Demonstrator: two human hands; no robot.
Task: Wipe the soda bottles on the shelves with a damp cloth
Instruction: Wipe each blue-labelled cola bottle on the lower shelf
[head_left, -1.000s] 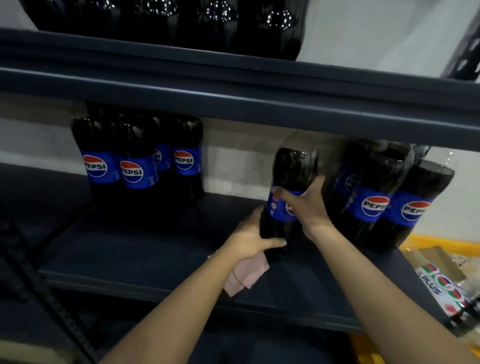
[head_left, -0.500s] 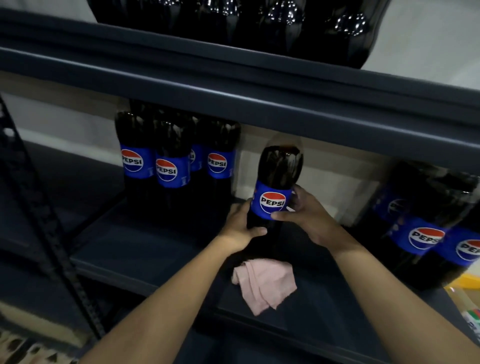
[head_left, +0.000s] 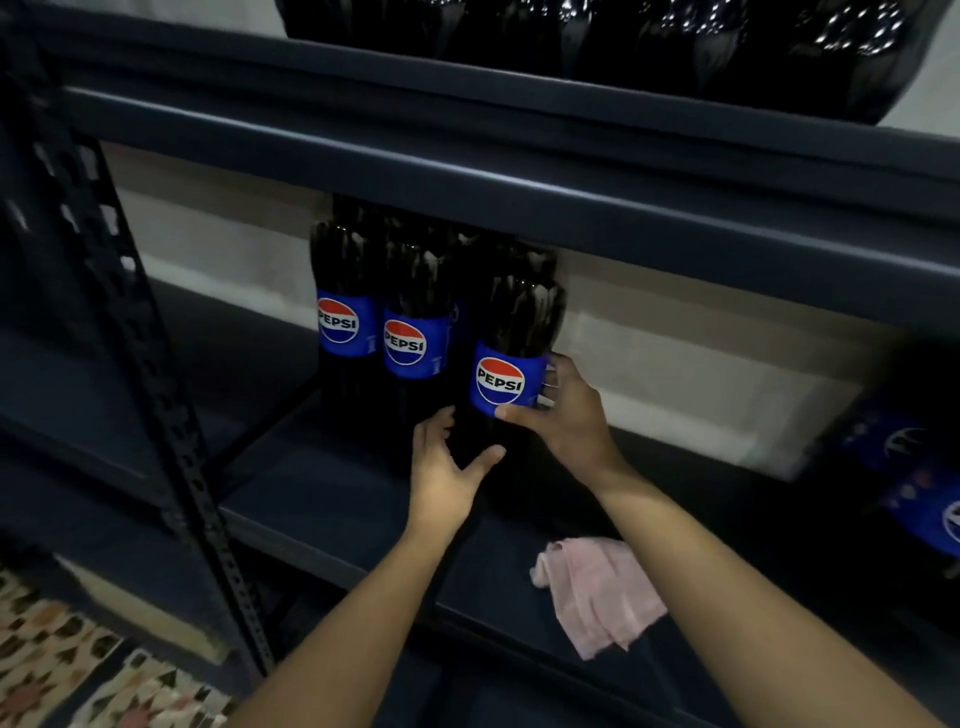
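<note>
A: What is found at the left of the shelf (head_left: 322, 499)?

B: Two labelled bottles (head_left: 379, 332) are stood upright near the dark upright post (head_left: 156, 374), with more bottles behind them. Just to their right a third soda bottle (head_left: 501, 379) is being set in beside the group.

A: How is that bottle held?

B: Its dark lower body is cupped by the left hand (head_left: 441, 475), whose fingers are spread and only lightly curved against it, so no firm clasp is seen there. The blue label band is gripped by the right hand (head_left: 563, 415), thumb in front and fingers wrapped behind.

A: How should the placing be done well?

B: The base should be lowered flat onto the shelf and slid in until the neighbours are just touched, the label kept facing out. The top grip is best released only once the bottle is judged steady.

A: And further right?

B: The pink cloth (head_left: 597, 592) is left lying crumpled near the shelf's front edge, held by neither hand. It will presumably be needed for the blurred bottles (head_left: 930, 488) at far right.
</note>
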